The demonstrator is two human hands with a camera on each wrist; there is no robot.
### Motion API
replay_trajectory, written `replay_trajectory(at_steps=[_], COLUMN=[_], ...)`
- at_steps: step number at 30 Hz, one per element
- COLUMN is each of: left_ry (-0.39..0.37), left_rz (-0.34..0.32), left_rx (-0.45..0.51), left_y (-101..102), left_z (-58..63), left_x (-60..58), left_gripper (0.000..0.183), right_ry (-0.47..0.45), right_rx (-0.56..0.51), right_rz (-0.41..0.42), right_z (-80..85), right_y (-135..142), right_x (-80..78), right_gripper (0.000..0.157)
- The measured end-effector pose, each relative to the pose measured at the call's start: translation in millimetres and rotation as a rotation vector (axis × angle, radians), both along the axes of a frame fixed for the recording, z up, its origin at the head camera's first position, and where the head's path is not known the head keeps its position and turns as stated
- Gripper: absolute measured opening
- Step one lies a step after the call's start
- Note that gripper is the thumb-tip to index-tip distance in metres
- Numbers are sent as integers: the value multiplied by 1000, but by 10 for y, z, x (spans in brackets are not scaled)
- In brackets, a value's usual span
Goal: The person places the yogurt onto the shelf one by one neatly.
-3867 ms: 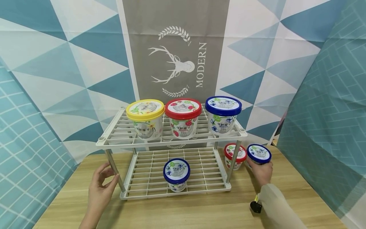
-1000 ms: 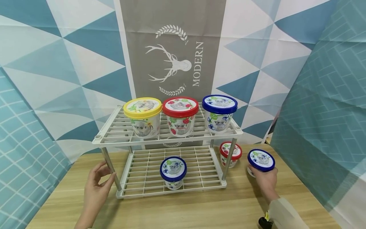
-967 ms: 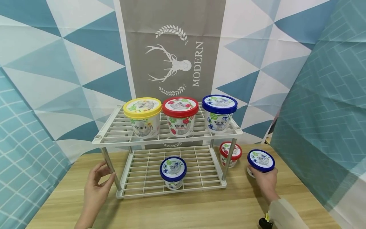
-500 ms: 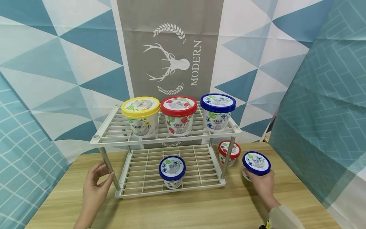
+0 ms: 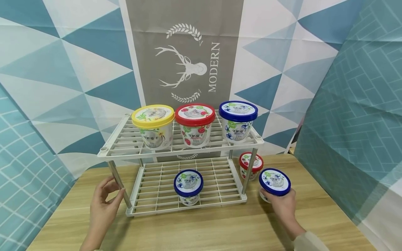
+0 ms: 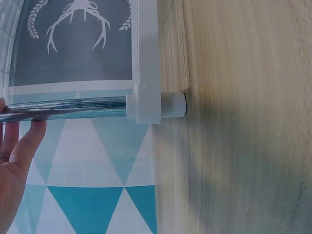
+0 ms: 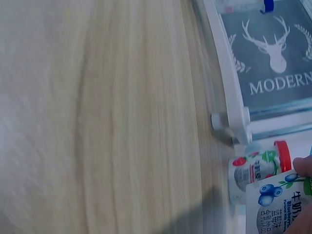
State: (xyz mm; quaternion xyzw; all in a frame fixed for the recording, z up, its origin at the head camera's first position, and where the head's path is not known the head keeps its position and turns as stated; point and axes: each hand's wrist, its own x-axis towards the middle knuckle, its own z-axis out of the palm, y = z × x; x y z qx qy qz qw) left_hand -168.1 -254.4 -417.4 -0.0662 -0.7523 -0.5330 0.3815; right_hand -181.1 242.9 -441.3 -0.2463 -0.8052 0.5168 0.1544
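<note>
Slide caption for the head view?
Left grip on the front post of a white rack, right grip on a blue-lidded tub beside it.

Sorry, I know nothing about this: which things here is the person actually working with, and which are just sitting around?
In use:
held blue-lidded tub, in the right hand
white rack, gripped at a post by the left hand

Apparently just there, not held:
yellow-lidded tub, top red tub, top blue tub
lower-shelf blue tub
red tub beside the rack
deer-print backdrop
</note>
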Motion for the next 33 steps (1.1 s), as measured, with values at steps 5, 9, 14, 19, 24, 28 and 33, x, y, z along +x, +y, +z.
replay_trajectory(at_steps=[5,9,14,19,24,28,33], left_ry=[-16,-10,6,-14,-37,-43,-32], left_rz=[7,14,13,23,40,41,34], left_rx=[8,0,-4,-4,-12,-16,-11], left_y=[-3,-5,-2,0,-3,-4,-1], left_z=[5,0,-2,4,12,11,10], left_x=[-7,-14,-16,-11,0,-2,-6], left_gripper=[60,60,60,60,60,61,61], right_ry=[10,28,37,-3,-25,-43,-60], right_rx=[-2,-4,13,14,-18,-25,-12], right_rz=[18,30,53,92,130,152,173], right_z=[27,36,36,70,134,179,214], right_y=[-62,-109,-153,-201,-288,-358,-433], right_x=[83,150,242,339,430,482,527], right_gripper=[111,111,108,111,114,113,115])
